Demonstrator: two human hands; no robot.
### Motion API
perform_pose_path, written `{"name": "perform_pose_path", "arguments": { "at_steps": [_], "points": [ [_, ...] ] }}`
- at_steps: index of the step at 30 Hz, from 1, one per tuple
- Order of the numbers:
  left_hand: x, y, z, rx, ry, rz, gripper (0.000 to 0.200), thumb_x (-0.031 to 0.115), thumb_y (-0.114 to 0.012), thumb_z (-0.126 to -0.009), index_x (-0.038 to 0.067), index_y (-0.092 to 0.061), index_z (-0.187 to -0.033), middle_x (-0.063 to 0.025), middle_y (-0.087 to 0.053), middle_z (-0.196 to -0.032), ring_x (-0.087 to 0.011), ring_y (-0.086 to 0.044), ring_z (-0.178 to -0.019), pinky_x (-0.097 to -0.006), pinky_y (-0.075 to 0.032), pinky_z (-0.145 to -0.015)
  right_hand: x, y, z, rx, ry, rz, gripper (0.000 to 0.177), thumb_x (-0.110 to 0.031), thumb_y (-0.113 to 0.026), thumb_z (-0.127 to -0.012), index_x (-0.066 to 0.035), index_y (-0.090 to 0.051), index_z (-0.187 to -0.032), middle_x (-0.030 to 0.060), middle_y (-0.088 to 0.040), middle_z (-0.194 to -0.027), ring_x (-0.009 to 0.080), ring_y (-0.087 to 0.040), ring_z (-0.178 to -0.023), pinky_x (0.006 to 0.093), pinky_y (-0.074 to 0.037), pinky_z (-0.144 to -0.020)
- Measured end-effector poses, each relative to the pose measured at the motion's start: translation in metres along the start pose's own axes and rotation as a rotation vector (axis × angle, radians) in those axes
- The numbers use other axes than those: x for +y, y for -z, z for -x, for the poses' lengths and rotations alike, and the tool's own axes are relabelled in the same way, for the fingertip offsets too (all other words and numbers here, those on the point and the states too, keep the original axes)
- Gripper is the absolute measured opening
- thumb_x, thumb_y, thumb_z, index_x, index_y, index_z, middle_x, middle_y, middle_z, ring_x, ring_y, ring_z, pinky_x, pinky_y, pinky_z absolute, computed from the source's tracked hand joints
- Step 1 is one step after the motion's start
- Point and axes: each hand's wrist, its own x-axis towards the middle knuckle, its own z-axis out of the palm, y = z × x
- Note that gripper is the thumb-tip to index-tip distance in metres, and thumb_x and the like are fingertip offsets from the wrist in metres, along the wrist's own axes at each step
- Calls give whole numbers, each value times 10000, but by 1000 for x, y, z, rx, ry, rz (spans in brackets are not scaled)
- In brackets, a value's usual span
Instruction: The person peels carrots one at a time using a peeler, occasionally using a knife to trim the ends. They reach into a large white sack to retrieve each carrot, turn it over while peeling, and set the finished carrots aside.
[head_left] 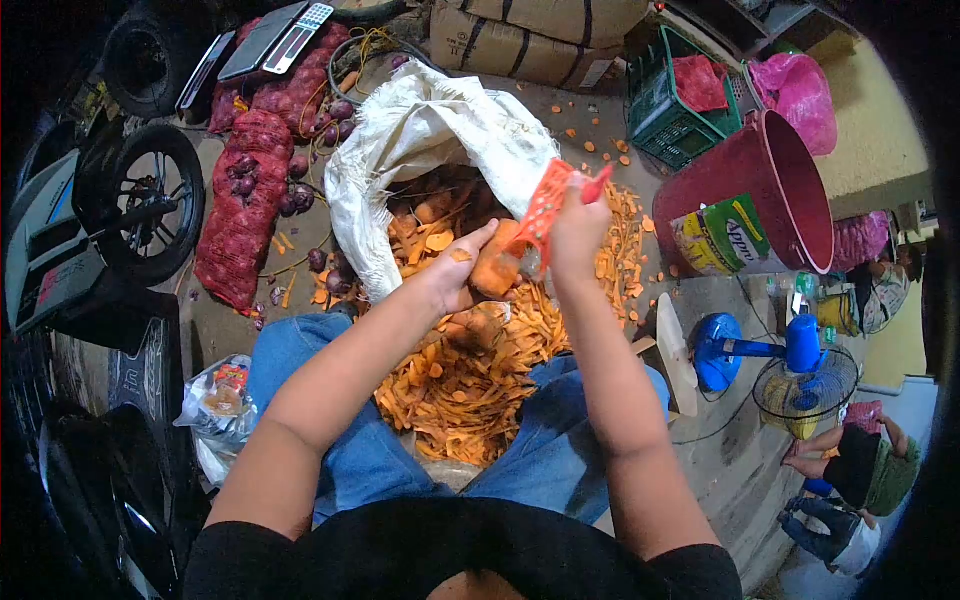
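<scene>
My left hand is closed around a thick orange carrot, tilted over the pile. My right hand grips a red-orange peeler with a slotted body, held against or just beside the carrot's right side; the exact contact is blurred. Behind both hands a white woven sack lies open with carrots inside. Below them, orange peelings are heaped between my knees.
Red net bags of onions lie at the left near a wheel. To the right stand a maroon bucket, a green crate and a blue fan. Other people are at the far right.
</scene>
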Motion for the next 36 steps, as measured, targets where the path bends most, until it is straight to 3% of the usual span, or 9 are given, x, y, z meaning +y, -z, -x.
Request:
{"name": "perform_pose_path", "arguments": {
  "at_steps": [2, 5, 9, 14, 20, 25, 30, 34, 36],
  "points": [
    [-5, 5, -4, -70, -27, 78, 344, 373, -365, -837, 85, -490, -977, -78, -572, -835, -172, -571, -648, -327, -496, -529, -2, -9, 21, -27, 243, 84, 227, -197, -446, -822, 18, -487, -760, 94, -502, -591, 186, -464, -525, 312, -373, -519],
    [-10, 3, -6, 91, -96, 14, 333, 351, -358, -844, 76, -502, -962, -75, -574, -827, -173, -575, -657, -313, -490, -520, -7, -8, 27, -86, 206, 166, 220, -190, -445, -820, 18, -489, -764, 124, -506, -603, 203, -479, -555, 313, -376, -540],
    [-1, -12, 15, -230, 179, -458, 378, 359, -381, -836, 19, -499, -953, -86, -569, -833, -172, -578, -668, -298, -491, -515, 18, 16, -36, 200, 91, 161, 213, -174, -454, -811, 22, -483, -733, 67, -492, -563, 171, -443, -483, 321, -360, -482],
    [4, -5, 7, 25, 67, -232, 379, 367, -407, -824, 36, -483, -993, -98, -552, -860, -169, -558, -653, -296, -484, -515, -1, 24, -35, 191, -56, 75, 219, -182, -444, -819, 9, -473, -716, 24, -459, -547, 136, -404, -464, 314, -343, -452],
    [-8, 9, -13, -10, -48, 58, 326, 331, -345, -849, 83, -486, -1007, -72, -570, -887, -193, -575, -677, -306, -499, -547, -9, -5, 26, -60, 266, 111, 233, -194, -440, -817, 31, -474, -767, 88, -485, -581, 161, -454, -539, 310, -363, -502],
    [-2, 2, -10, 55, -143, -329, 357, 327, -344, -853, 15, -479, -965, -107, -576, -807, -175, -579, -628, -316, -498, -527, 19, -4, -2, 32, 214, 224, 215, -161, -431, -820, 29, -485, -736, 116, -513, -597, 187, -492, -520, 317, -375, -493],
    [-10, -20, 14, -31, -7, -264, 394, 368, -375, -834, 7, -471, -958, -142, -565, -802, -188, -571, -642, -327, -487, -551, 7, 35, -53, 336, -180, 117, 237, -159, -432, -821, 22, -492, -679, 60, -512, -573, 129, -459, -458, 277, -352, -423],
    [5, -3, 3, -28, -11, -51, 402, 401, -397, -816, 49, -481, -990, -114, -563, -879, -190, -574, -686, -322, -486, -590, -21, 12, -9, 68, -98, 48, 249, -191, -451, -816, 33, -480, -712, 67, -500, -567, 143, -451, -478, 294, -361, -457],
    [5, 3, -9, 42, -8, 79, 392, 416, -391, -815, 87, -490, -1003, -61, -571, -893, -177, -574, -698, -311, -493, -579, -10, -5, 12, -34, 198, 35, 243, -193, -445, -818, 31, -474, -728, 89, -492, -573, 173, -453, -509, 314, -366, -493]
  ]
}}
